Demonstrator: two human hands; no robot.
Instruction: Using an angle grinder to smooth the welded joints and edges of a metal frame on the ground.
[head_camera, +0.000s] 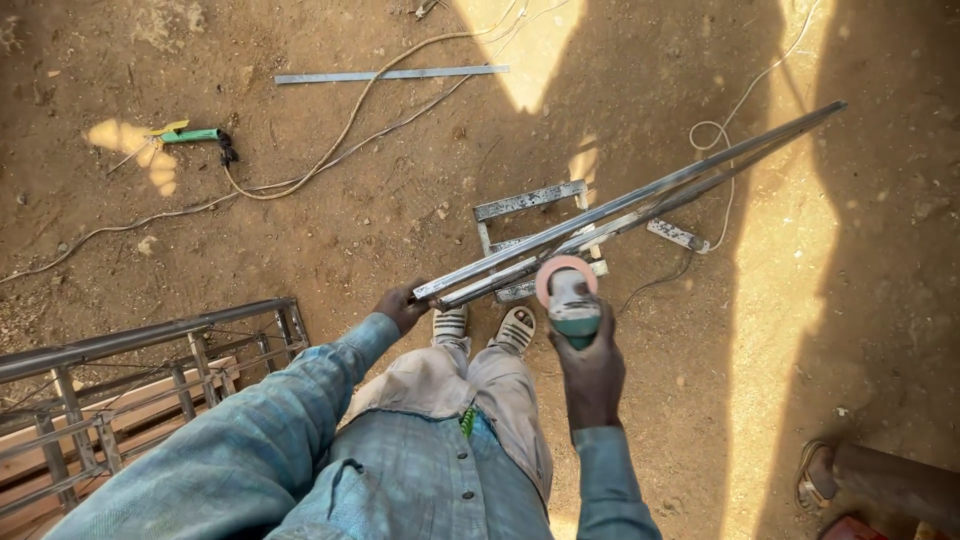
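2 hands are at work here, and we see both from above. The left hand (400, 305) is closed around the near end of a long metal bar (640, 200), with the fingers wrapped tight on it. The bar goes from this hand up and away to the far right, above the ground, and it looks like 2 or 3 thin profiles lying together. The right hand (590, 372) is closed around the body of a grinder (568, 295), fingers fully around the handle. The pinkish disc (560, 268) of the grinder is just at the bar, near its gripped end; we cannot tell if it really touches the metal.

Under the bar, on the brown dirt (300, 230), lies a small metal frame (530, 235), and the 2 sandals (485, 325) of the person stand just near it. A white cable (735, 150) runs on the ground at the right side. At the far left lies a green tool (195, 135) with a thin cord (300, 180), and beyond it a flat metal strip (390, 74). At the near left we see a metal rack (150, 380).
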